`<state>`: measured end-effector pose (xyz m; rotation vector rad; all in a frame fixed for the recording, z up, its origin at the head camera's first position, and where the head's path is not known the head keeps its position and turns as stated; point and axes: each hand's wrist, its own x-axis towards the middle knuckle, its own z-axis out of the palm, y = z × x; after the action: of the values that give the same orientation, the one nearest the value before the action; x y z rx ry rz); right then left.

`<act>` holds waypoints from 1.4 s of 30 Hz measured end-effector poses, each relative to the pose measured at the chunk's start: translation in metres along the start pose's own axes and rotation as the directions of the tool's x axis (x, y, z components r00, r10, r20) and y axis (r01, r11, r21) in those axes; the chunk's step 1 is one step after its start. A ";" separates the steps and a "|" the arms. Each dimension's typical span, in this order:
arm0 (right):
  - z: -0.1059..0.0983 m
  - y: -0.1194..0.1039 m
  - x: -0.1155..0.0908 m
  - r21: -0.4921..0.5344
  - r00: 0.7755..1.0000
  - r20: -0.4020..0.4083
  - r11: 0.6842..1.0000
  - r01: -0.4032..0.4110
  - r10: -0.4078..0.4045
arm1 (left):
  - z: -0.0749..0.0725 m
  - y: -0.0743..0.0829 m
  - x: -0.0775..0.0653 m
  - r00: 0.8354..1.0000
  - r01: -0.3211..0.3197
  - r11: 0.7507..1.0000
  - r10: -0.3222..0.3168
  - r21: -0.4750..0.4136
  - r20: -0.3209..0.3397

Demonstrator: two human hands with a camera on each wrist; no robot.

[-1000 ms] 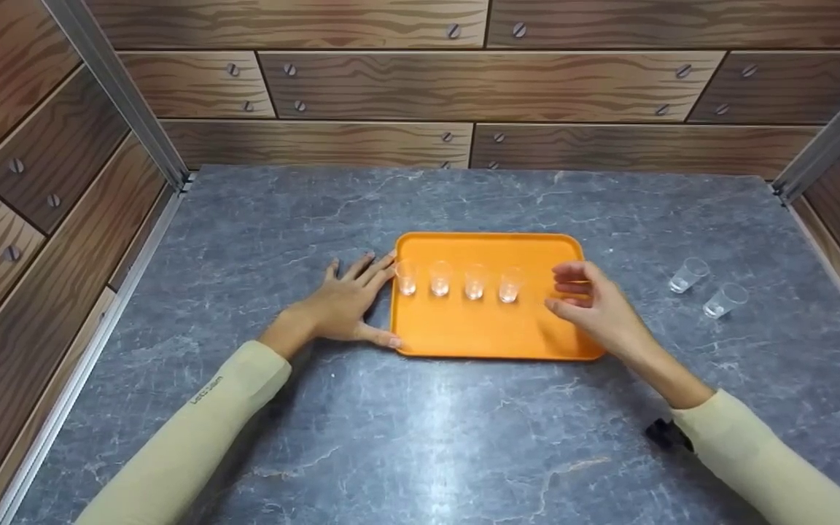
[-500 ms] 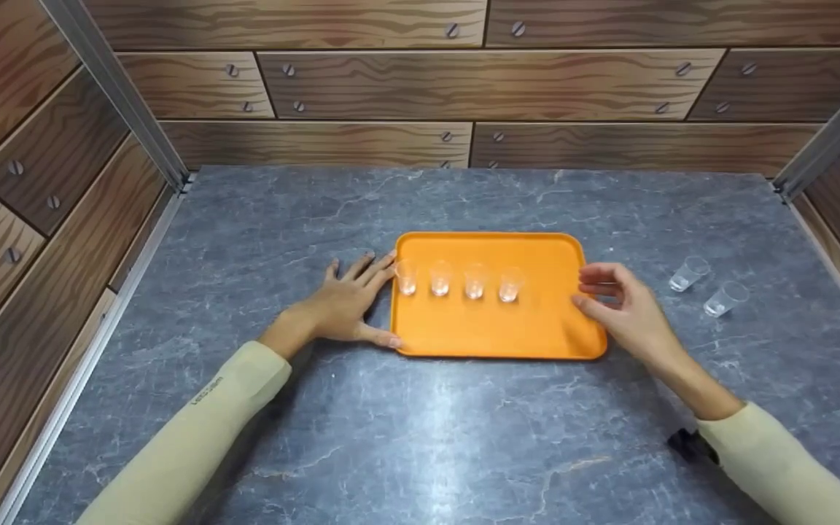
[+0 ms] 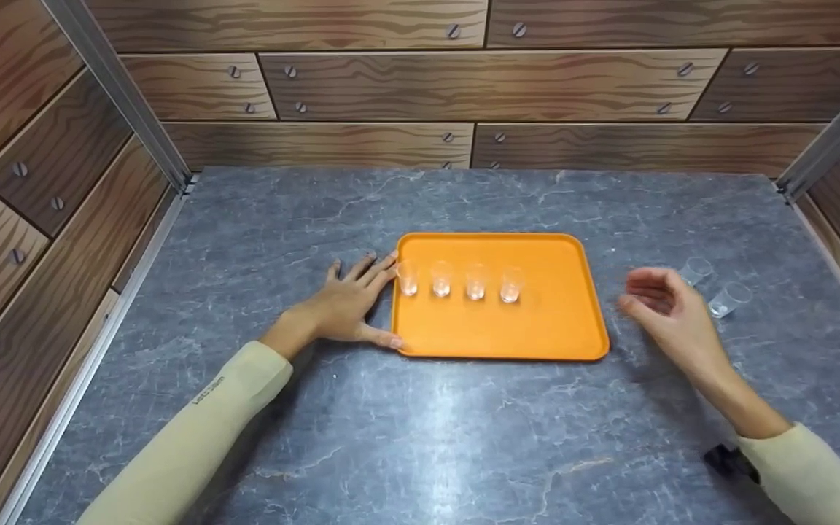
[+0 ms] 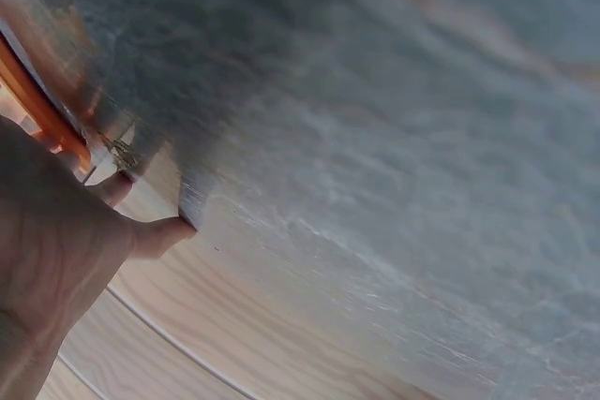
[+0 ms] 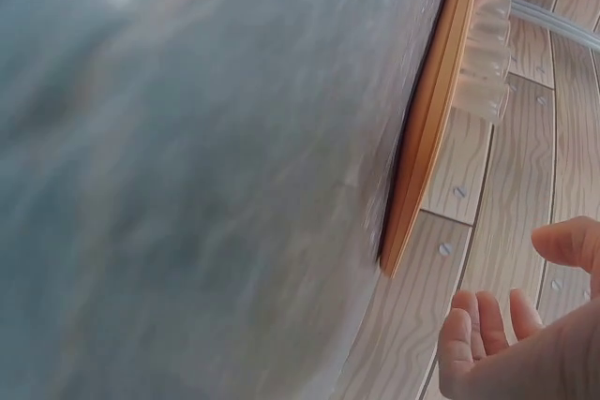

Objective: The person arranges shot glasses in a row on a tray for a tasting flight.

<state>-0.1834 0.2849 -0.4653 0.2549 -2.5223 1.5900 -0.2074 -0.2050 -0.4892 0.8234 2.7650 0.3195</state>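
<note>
An orange tray (image 3: 493, 332) lies on the table, bearing a row of several small clear shot glasses (image 3: 510, 286) that stand upright. My left hand (image 3: 347, 306) is spread at the tray's left edge, its fingertips and thumb touching the rim. To the right of the tray, my right hand (image 3: 671, 313) hovers over the table with loosely bent fingers and nothing in its grasp. Just beyond it are two more clear shot glasses; one shot glass (image 3: 695, 271) is partly hidden behind the hand, and the other glass (image 3: 730, 299) stands to its right.
The grey marbled table (image 3: 420, 437) extends around the tray on all sides. Wood-patterned panels (image 3: 493, 87) rise behind it and at both sides. A black strap (image 3: 732, 463) sits at the right sleeve's wrist.
My right hand has moved right, off the tray and out over the table toward the two separate shot glasses. The left hand, the tray and the row of glasses have stayed put.
</note>
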 end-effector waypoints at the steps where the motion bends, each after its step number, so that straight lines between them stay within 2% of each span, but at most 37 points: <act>1: -0.003 0.001 -0.001 0.002 1.000 -0.013 1.000 0.002 -0.002 | 0.000 0.000 0.000 1.000 0.000 1.000 0.000 0.000 0.000; 11: -0.026 0.007 -0.005 0.033 0.983 -0.182 0.999 0.004 0.002 | 0.000 0.001 0.000 1.000 -0.005 1.000 0.005 0.000 -0.005; 17: -0.046 0.015 -0.010 0.120 0.969 -0.244 0.993 -0.017 0.046 | 0.000 0.000 -0.001 1.000 -0.012 1.000 0.011 -0.009 -0.008; 22: -0.060 0.020 -0.012 0.106 0.956 -0.283 0.993 -0.047 0.075 | -0.001 0.001 0.000 1.000 -0.005 1.000 0.005 -0.015 0.000; 30: -0.074 0.025 -0.010 0.070 0.920 -0.375 0.993 -0.094 0.114 | 0.000 0.000 0.000 1.000 0.007 1.000 -0.007 -0.001 0.005; 33: -0.076 0.027 -0.008 0.053 0.912 -0.389 0.992 -0.119 0.130 | 0.000 -0.001 -0.001 1.000 0.007 1.000 -0.007 0.001 0.002; 37: -0.080 0.029 -0.009 -0.015 0.914 -0.382 0.988 -0.156 0.138 | 0.000 -0.001 -0.002 1.000 0.000 1.000 0.000 0.001 -0.010; 42: -0.088 0.037 -0.009 -0.143 0.934 -0.318 0.965 -0.219 0.165 | 0.001 -0.001 -0.001 1.000 0.003 1.000 -0.003 0.004 -0.004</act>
<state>-0.1801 0.3805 -0.4617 -0.2487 -2.4805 1.3299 -0.2065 -0.2062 -0.4898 0.8200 2.7713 0.3160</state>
